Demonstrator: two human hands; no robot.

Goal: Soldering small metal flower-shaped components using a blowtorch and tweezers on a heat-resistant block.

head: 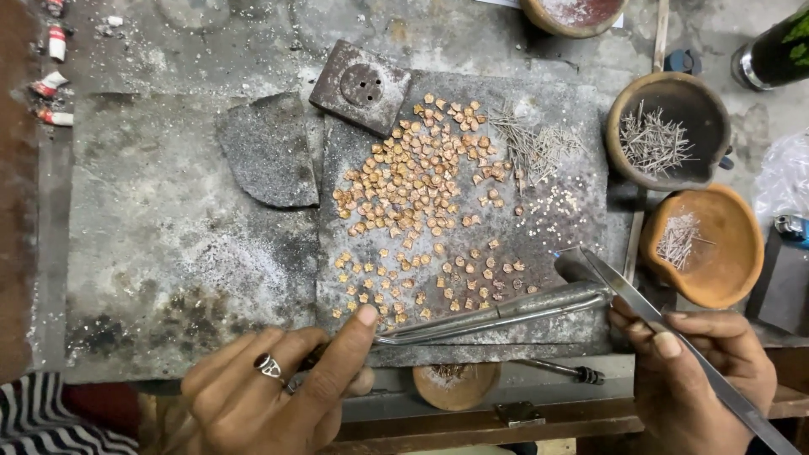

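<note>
Left hand point(270, 392) pinching tweezers point(497, 313); right hand point(699, 371) gripping flat blade point(649, 316)

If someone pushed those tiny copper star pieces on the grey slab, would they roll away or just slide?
The copper star pieces look flat and thin, so they would probably slide, not roll. Being so small, they likely weigh almost nothing and scatter easily. The grey slab looks rough, which might slow them.

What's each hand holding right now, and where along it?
Left hand holds metal tweezers at their rear end; right hand holds a flat metal blade along its lower shaft.
</note>
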